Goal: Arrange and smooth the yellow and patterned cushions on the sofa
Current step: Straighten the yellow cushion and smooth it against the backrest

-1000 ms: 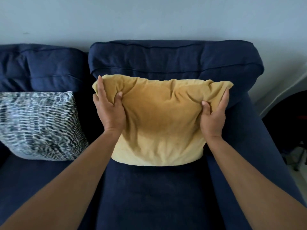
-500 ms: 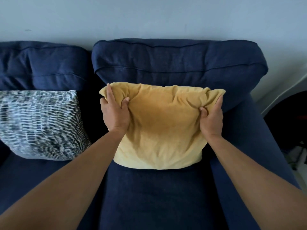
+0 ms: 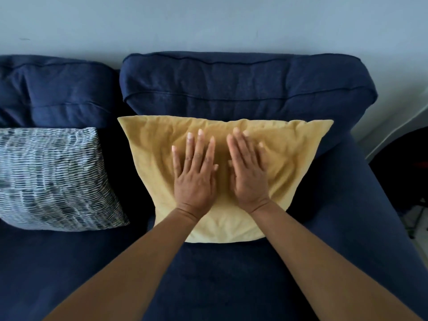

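A yellow cushion (image 3: pixel 298 156) leans against the right back pad of the dark blue sofa (image 3: pixel 231 274). My left hand (image 3: pixel 195 174) and my right hand (image 3: pixel 247 174) lie flat side by side on the middle of its front, palms down, fingers spread and pointing up. Neither hand grips anything. Creases run across the cushion's upper part around my fingers. A patterned white-and-dark cushion (image 3: pixel 53 179) leans against the left back pad, apart from the yellow one.
The sofa's right armrest (image 3: pixel 379 205) rises beside the yellow cushion. A pale wall (image 3: pixel 208 24) stands behind the sofa. Dark objects and a bit of floor (image 3: pixel 414 218) show at the far right edge.
Both hands let go of the yellow cushion's upper corners and moved inward onto its middle, now lying flat. The cushion's top edge has spread out wider and straighter.
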`<state>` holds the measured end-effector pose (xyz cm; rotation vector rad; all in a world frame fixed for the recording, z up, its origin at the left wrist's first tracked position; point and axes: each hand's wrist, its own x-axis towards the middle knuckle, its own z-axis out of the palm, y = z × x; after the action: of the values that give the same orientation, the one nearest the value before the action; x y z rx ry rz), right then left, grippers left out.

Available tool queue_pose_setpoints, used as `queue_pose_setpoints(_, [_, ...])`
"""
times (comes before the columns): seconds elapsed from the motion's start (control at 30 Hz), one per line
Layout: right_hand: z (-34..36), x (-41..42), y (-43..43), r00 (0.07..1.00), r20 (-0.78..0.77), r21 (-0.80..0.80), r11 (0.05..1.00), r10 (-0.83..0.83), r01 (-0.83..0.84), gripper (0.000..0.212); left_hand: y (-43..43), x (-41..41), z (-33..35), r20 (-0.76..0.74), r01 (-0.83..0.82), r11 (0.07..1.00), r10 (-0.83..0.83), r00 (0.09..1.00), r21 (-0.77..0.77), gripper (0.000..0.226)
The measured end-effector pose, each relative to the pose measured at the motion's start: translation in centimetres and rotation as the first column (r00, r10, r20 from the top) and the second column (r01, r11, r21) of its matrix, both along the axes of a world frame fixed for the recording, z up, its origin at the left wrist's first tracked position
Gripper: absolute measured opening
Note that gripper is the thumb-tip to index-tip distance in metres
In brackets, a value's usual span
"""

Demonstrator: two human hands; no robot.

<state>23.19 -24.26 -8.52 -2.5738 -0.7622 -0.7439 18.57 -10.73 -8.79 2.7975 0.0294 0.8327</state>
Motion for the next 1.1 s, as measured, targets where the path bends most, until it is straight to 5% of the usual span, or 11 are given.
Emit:
queue_pose_setpoints(0.23, [-4.0, 7.1, -3.4, 0.985, -0.068, -0.344, 0.931, -0.157, 0.125, 0.059, 6.8, 4.6, -4.2, -0.230, -0.066, 0.969, 0.123, 0.965, 0.239, 0.063])
queue_pose_setpoints(0.37, [-4.8, 10.2, -6.3, 0.931, -0.126, -0.310, 0.905, -0.342, 0.291, 0.060, 9.2, 6.0, -4.2, -0.251, -0.216, 0.955, 0.264, 0.931, 0.203, 0.065])
queue_pose_setpoints(0.57, [-3.8, 9.0, -5.6, 0.884, -0.261, -0.223, 0.915, -0.387, 0.335, 0.063, 8.3, 4.8, -3.1, -0.322, -0.288, 0.955, 0.294, 0.900, 0.067, 0.065])
queue_pose_setpoints(0.73, [0.4, 4.2, -2.3, 0.933, -0.198, 0.124, 0.936, -0.302, 0.329, 0.063, 4.7, 2.4, 0.0, -0.053, -0.195, 0.978, 0.191, 0.980, -0.078, 0.062])
queue_pose_setpoints(0.87, [-1.2, 1.1, 1.7, 0.993, -0.093, -0.086, 0.994, -0.071, 0.063, 0.058, 0.3, 1.4, -1.4, -0.041, -0.030, 0.999, 0.030, 0.999, 0.016, 0.059])
queue_pose_setpoints(1.1, [-3.8, 6.1, -7.3, 0.911, -0.207, -0.230, 0.923, -0.356, 0.309, 0.061, 9.7, 1.8, -3.9, -0.261, -0.230, 0.963, 0.259, 0.930, 0.137, 0.065])
